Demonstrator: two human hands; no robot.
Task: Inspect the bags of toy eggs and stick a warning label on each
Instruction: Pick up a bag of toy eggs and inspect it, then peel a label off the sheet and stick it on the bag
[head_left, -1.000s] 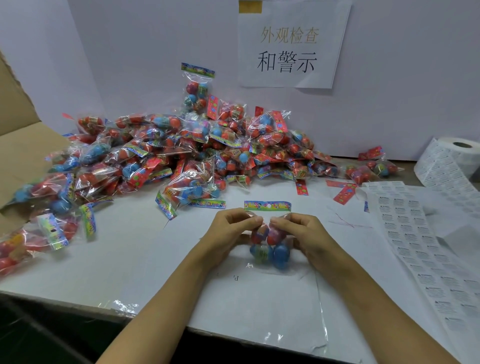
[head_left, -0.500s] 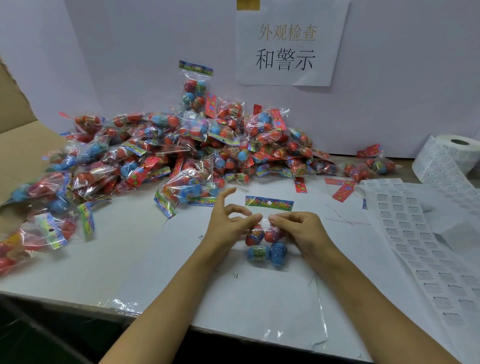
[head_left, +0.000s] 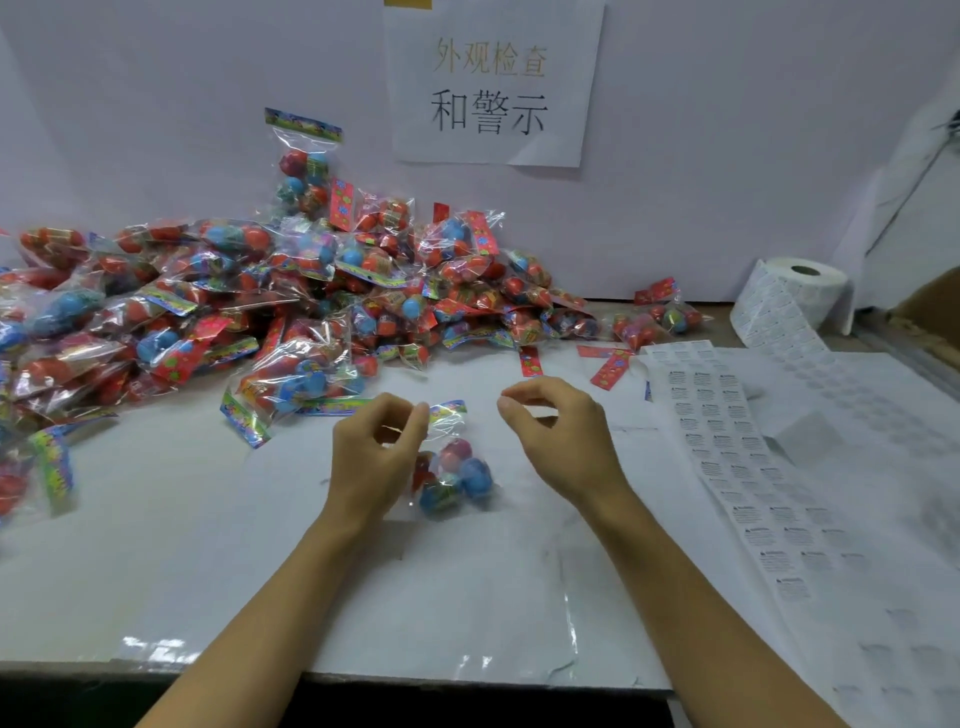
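Your left hand (head_left: 379, 452) is pinching the clear crinkly bag of red and blue toy eggs (head_left: 452, 475); your right hand (head_left: 556, 431), loosely curled and empty, is hovering just right of the bag, nearer the white label sheet (head_left: 737, 467).

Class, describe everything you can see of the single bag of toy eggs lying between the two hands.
The bag of toy eggs is clear crinkly plastic with a colourful printed header strip at its far end. Red and blue eggs show inside. It lies on the white table, apart from the pile. The left hand pinches its upper part; the right hand is off it.
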